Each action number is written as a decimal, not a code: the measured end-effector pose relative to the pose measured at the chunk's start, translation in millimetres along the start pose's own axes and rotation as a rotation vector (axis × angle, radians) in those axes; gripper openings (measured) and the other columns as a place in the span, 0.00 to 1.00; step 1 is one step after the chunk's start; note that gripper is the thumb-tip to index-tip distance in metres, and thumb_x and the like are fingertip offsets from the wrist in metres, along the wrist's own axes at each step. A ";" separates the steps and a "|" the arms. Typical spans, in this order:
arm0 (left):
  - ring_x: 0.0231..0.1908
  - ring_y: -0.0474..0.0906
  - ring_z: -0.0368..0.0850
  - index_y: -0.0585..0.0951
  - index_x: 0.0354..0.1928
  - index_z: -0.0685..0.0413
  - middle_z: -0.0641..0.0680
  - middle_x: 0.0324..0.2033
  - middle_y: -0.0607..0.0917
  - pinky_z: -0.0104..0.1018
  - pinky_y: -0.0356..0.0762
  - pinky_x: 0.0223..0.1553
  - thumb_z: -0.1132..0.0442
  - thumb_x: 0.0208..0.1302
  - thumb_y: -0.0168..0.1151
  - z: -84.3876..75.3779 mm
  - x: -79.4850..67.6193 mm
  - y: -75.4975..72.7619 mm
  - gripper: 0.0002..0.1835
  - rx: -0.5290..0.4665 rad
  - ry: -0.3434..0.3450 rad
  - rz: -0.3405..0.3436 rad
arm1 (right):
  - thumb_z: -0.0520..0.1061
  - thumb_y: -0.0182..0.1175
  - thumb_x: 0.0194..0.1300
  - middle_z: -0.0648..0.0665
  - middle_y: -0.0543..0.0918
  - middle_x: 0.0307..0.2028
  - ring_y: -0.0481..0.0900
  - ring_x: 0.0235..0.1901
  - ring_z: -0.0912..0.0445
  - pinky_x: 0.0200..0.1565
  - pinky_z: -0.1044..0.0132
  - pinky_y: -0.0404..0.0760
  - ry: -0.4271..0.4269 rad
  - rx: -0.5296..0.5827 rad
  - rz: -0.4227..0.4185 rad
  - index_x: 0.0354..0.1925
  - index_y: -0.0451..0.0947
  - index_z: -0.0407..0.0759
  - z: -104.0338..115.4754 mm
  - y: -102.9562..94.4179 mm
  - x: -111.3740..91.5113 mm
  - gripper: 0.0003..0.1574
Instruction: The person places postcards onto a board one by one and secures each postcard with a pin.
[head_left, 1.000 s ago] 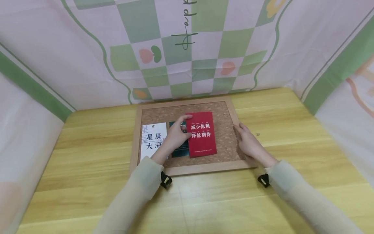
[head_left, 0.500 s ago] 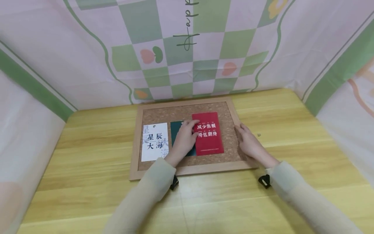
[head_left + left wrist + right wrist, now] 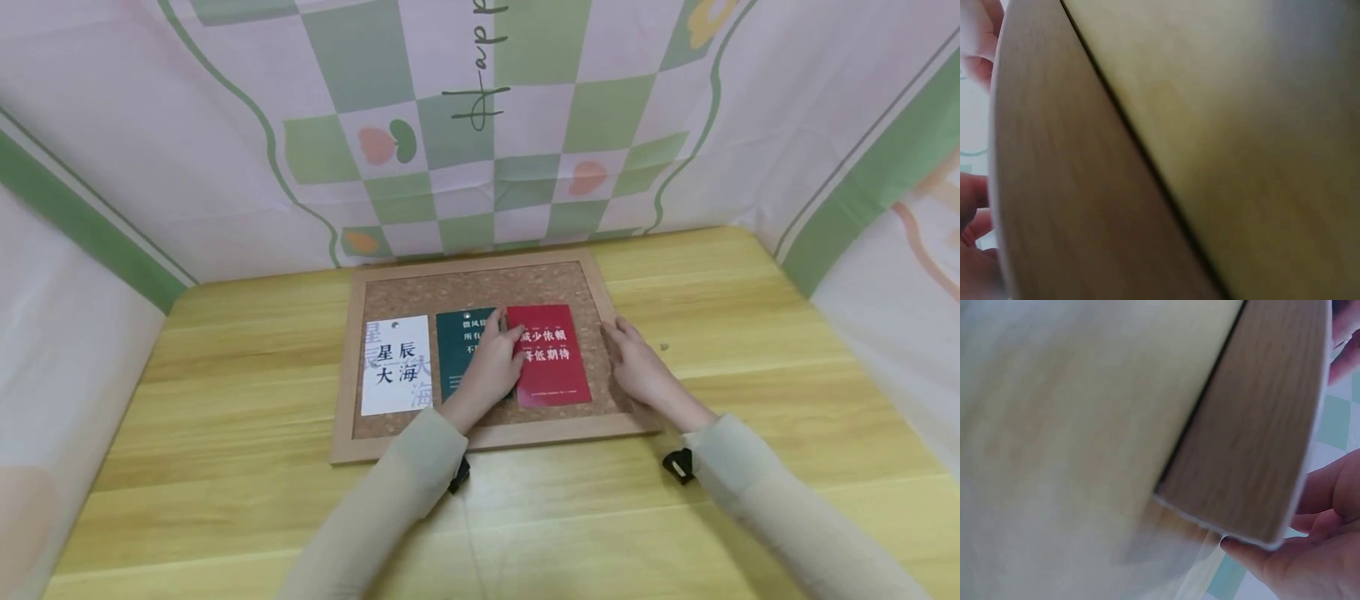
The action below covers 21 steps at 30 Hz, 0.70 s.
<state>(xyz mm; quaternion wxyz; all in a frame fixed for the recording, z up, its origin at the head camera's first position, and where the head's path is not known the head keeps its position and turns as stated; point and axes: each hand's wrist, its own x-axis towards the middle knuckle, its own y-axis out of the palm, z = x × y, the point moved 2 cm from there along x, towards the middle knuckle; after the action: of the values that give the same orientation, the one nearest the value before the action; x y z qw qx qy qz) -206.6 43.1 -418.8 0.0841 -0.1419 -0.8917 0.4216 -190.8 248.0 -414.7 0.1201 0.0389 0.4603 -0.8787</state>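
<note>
A cork board [image 3: 420, 290] with a wooden frame lies on the table. My left hand [image 3: 491, 367] pinches the left edge of a red card [image 3: 551, 375] with white characters. Partly covered by that hand is a dark green card [image 3: 452, 350] in the board's middle. A white card [image 3: 390, 392] with black characters and a hole at its top lies at the left. My right hand [image 3: 641, 367] grips the board's right edge. In the right wrist view, the right thumb [image 3: 1247, 553] touches the frame's corner. The left wrist view shows the left hand [image 3: 975, 269] only at its edge.
The board rests on a yellow wood-grain table [image 3: 225, 400]. A tiny object [image 3: 663, 347] lies on the table right of my right hand. A checked cloth backdrop [image 3: 525, 125] hangs behind the table, and cloth also hangs at both sides.
My left hand has moved right with the red card, which now lies further right and slightly nearer me. More of the green card shows. My right hand stays at the board's edge.
</note>
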 end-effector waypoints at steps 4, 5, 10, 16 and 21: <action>0.70 0.59 0.61 0.74 0.62 0.58 0.67 0.72 0.56 0.47 0.66 0.67 0.70 0.66 0.57 -2.4 0.2 1.2 0.22 0.029 0.027 -0.019 | 0.28 0.41 0.66 0.19 0.43 0.70 0.47 0.68 0.25 0.67 0.36 0.51 -0.001 0.000 0.002 0.70 0.47 0.23 0.7 -0.2 0.5 0.36; 0.70 0.59 0.61 0.75 0.62 0.56 0.66 0.72 0.56 0.47 0.67 0.66 0.71 0.65 0.57 -3.0 0.7 1.9 0.22 0.029 0.023 -0.018 | 0.28 0.41 0.66 0.19 0.42 0.70 0.47 0.68 0.25 0.67 0.36 0.51 0.000 0.001 0.003 0.70 0.47 0.23 0.7 -0.2 0.5 0.35; 0.70 0.58 0.61 0.76 0.62 0.52 0.65 0.72 0.55 0.49 0.67 0.66 0.74 0.66 0.52 -6.0 5.2 6.8 0.23 0.026 -0.033 -0.018 | 0.28 0.41 0.65 0.19 0.43 0.70 0.47 0.68 0.25 0.67 0.35 0.51 -0.002 0.004 -0.001 0.70 0.47 0.23 0.7 -0.4 -0.4 0.36; 0.68 0.60 0.59 0.74 0.63 0.55 0.63 0.73 0.53 0.46 0.71 0.63 0.71 0.69 0.49 -10.4 9.1 12.8 0.22 0.099 -0.089 0.016 | 0.27 0.42 0.63 0.19 0.42 0.70 0.47 0.67 0.24 0.67 0.35 0.50 0.000 0.002 -0.007 0.70 0.47 0.23 0.8 -0.8 -1.6 0.37; 0.67 0.62 0.58 0.72 0.65 0.51 0.59 0.73 0.57 0.46 0.72 0.63 0.65 0.70 0.50 -13.3 8.5 13.8 0.22 0.205 -0.074 0.098 | 0.26 0.42 0.62 0.19 0.42 0.70 0.47 0.67 0.24 0.67 0.34 0.50 -0.001 0.008 -0.004 0.70 0.47 0.23 1.3 -1.7 -1.7 0.38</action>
<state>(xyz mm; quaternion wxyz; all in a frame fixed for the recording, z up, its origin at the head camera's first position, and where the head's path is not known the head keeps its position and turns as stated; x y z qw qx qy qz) -208.5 63.9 -420.9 0.0446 -0.1604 -0.8382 0.5193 -189.5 248.2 -412.3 0.1184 0.0380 0.4569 -0.8808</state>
